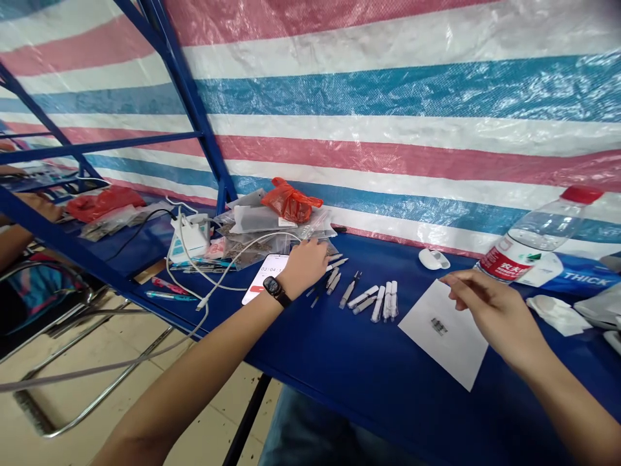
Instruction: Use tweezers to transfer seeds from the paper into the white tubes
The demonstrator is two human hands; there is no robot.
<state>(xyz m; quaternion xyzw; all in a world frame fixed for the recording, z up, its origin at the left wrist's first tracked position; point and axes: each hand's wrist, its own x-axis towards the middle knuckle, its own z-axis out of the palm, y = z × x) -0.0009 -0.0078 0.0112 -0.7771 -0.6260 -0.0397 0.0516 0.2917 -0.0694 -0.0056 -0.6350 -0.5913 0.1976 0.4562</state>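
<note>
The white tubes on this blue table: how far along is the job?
Done: slim white tubes lie lined up on the blue table. In hand: the left hand rests beside clear plastic bags; the right hand hovers over a white paper sheet. Remaining: the bags appear to hold more items.

Passage along blue tabletop (330,362), lower middle of frame.
Water bottle (531,236) blocks upper right; white tubes (371,302) lie between left hand (303,268) and right hand (495,310).
</note>
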